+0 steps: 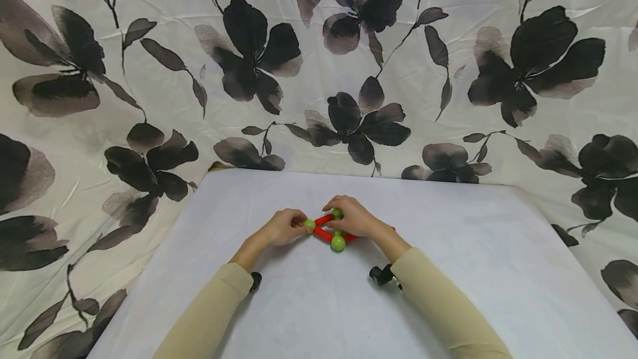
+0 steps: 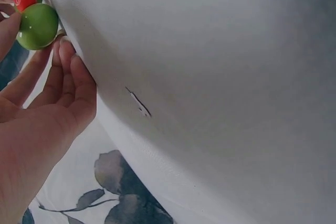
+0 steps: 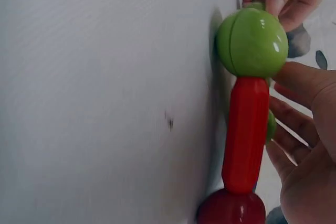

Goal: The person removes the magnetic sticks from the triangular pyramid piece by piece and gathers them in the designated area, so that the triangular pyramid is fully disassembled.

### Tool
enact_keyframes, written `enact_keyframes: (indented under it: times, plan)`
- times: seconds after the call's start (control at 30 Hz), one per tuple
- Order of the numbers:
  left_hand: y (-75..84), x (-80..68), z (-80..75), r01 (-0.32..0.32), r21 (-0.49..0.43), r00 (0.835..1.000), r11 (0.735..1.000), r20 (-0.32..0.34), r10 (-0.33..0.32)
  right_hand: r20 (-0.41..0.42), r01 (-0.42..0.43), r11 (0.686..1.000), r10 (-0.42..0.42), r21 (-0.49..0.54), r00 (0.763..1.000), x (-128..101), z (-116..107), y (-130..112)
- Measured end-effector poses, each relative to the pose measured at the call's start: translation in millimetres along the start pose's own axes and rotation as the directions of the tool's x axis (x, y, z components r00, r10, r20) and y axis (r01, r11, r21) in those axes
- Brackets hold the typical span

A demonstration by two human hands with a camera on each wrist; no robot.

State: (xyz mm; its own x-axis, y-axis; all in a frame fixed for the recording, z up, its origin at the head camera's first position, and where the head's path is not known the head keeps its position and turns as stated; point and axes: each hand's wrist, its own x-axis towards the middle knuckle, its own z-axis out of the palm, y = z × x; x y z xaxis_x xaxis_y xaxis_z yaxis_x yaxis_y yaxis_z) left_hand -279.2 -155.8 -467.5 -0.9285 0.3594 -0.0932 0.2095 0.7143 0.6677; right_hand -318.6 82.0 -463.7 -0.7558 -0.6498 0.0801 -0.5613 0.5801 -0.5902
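Red rods (image 1: pixel 324 234) and green balls (image 1: pixel 338 244) form a joined toy frame on the white table. My left hand (image 1: pixel 285 227) pinches the green ball (image 2: pixel 38 26) at the frame's left corner, thumb and fingertips on either side. My right hand (image 1: pixel 355 218) reaches over the frame, its curled fingers and thumb about the green ball (image 1: pixel 337 214) at the back. The right wrist view shows a near green ball (image 3: pixel 253 43) joined to a red rod (image 3: pixel 245 135), with a dark red ball (image 3: pixel 231 208) at the rod's other end. My right palm hides part of the frame.
A white cloth (image 1: pixel 309 309) covers the table, which ends at a back edge before a flower-patterned curtain (image 1: pixel 279 143). Dark wrist devices (image 1: pixel 381 275) sit by both sleeves. A small dark mark (image 3: pixel 169 121) shows on the cloth.
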Motion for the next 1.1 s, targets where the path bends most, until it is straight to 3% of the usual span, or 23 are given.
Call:
enact_keyframes:
  times: [0.47,0.93,1.1]
  plan:
    - [2.9,-3.4,-0.1,-0.013,0.012,1.000,1.000,-0.001,0.013,0.028,-0.023,1.000,0.023,0.005,0.999,6.7,9.8,-4.3]
    - [2.8,-3.2,0.9,-0.034,0.014,0.999,0.999,0.002,0.034,-0.002,-0.035,0.998,0.035,-0.045,0.999,9.1,11.4,-5.0]
    - [6.6,-6.8,-1.1,-0.068,0.026,0.998,0.997,0.007,0.068,-0.016,-0.032,0.999,0.031,-0.044,0.999,8.8,11.6,-6.2]
